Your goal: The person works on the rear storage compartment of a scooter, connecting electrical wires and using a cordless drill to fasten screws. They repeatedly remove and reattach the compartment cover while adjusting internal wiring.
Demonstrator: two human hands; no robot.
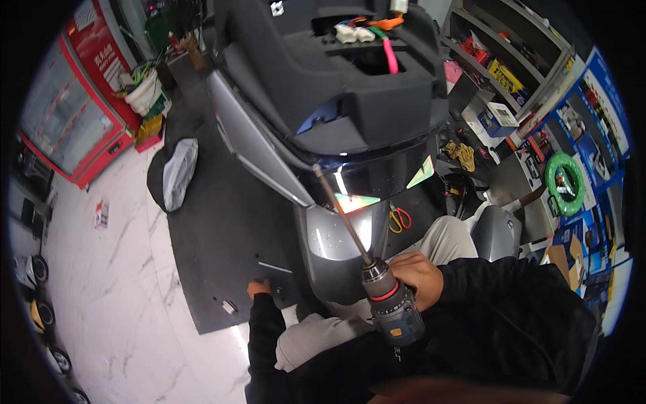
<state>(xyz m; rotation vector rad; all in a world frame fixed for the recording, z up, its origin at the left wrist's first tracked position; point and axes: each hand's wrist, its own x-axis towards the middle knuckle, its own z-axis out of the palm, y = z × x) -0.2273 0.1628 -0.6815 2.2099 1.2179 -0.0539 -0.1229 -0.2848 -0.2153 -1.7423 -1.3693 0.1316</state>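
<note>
My right hand (418, 277) is wrapped round a cordless drill (396, 313). Its long, thin bit (343, 214) points up and away, crossing in front of the scooter's (269, 111) rear end. The scooter has grey side panels, a dark tail section and a grey rear fender (330, 269). Coloured wires with white connectors (354, 34) stick out of an opening on its top. Low on the left, my left hand (259, 288) is closed close to the dark mat (219, 269); what it holds, if anything, is hidden. A thin light rod (274, 267) lies just beyond it.
Red-and-yellow-handled scissors (400, 219) lie beside the fender. A silver-and-black cover (180, 175) rests on the mat's left edge. Further left stands a red glass-door fridge (81, 128). Shelves (511, 50) and a green coiled ring (564, 183) are on the right.
</note>
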